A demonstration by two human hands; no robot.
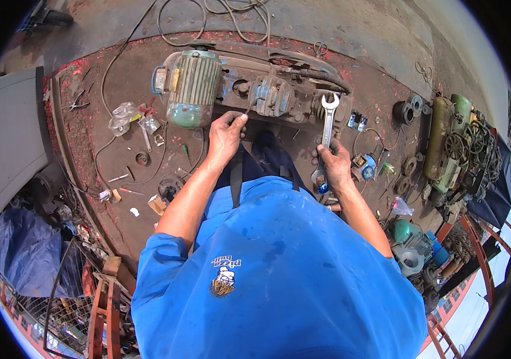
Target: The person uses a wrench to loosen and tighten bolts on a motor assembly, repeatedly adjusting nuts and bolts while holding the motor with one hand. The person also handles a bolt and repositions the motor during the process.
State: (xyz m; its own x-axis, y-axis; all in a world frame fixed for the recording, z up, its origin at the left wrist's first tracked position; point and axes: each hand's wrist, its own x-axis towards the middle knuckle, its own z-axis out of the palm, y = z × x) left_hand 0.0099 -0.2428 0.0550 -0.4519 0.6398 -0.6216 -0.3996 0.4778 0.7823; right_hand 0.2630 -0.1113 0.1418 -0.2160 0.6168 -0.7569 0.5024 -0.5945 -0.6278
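My right hand [335, 163] is wrapped around the shank of a steel open-end wrench [328, 127], its jaw pointing up and away from me. The wrench is held above the right end of a greasy machine with a blue-grey cast block [271, 96] in its middle. My left hand [225, 139] is closed in a pinch at the machine's near edge, left of the block. A thin dark rod [249, 107] shows by its fingertips; whether they grip it I cannot tell. Left of the block is a green ribbed electric motor [194, 87].
A drive belt [249, 48] runs along the machine's far side. Pliers [78, 100], a plastic bag [122, 116] and a cable lie on the dirt floor to the left. To the right are metal rings, a dark cylinder [403, 112] and a heap of machinery [456, 146].
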